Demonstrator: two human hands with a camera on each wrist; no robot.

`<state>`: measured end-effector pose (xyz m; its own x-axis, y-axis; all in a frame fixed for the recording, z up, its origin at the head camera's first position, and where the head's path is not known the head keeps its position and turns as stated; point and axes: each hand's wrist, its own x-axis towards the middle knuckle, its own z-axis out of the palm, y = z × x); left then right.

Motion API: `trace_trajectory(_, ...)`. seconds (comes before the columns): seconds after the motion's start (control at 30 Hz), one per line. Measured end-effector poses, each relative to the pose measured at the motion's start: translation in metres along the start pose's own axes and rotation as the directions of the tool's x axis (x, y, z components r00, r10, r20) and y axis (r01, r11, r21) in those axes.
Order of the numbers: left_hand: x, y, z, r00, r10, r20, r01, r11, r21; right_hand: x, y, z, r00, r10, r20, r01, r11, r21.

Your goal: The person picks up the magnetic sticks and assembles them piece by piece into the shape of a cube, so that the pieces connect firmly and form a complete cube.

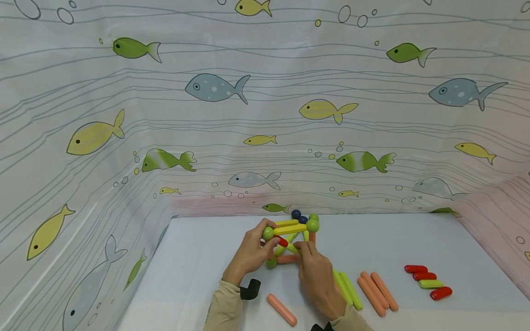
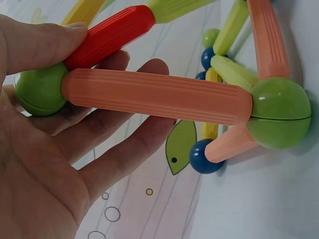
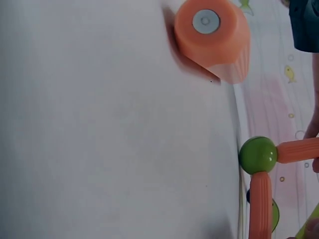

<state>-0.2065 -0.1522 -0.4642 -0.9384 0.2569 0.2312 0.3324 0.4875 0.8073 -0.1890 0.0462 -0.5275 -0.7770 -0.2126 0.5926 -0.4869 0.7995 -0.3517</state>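
A frame of magnetic rods and balls stands at the table's back middle. My left hand holds its near left corner, thumb on a red rod beside a green ball. From that ball an orange rod runs down to another green ball on the table. Yellow rods form the top, with a green ball at the right end. My right hand pinches a yellow-green rod that meets the red one end to end. Its fingertips show only at the right wrist view's edge.
A loose orange rod lies in front, between the forearms. Right of my right hand lie yellow-green rods and several orange rods. Short red rods and a short yellow-green one are farther right. A fish-print curtain rises behind.
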Motion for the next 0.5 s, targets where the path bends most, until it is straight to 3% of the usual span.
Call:
trace_trajectory(0.3, 0.0, -0.001, 0.0, 1.0, -0.002, -0.005, 0.002, 1.0, 0.011, 0.004, 0.0, 0.004, 0.999, -0.008, -0.036, 0.009, 1.0, 0.018)
trace_trajectory(0.5, 0.0, -0.001, 0.001, 1.0, 0.007, -0.011, -0.007, 0.999, 0.033, 0.013, 0.0, -0.015, 0.998, 0.057, -0.003, -0.056, 0.994, 0.099)
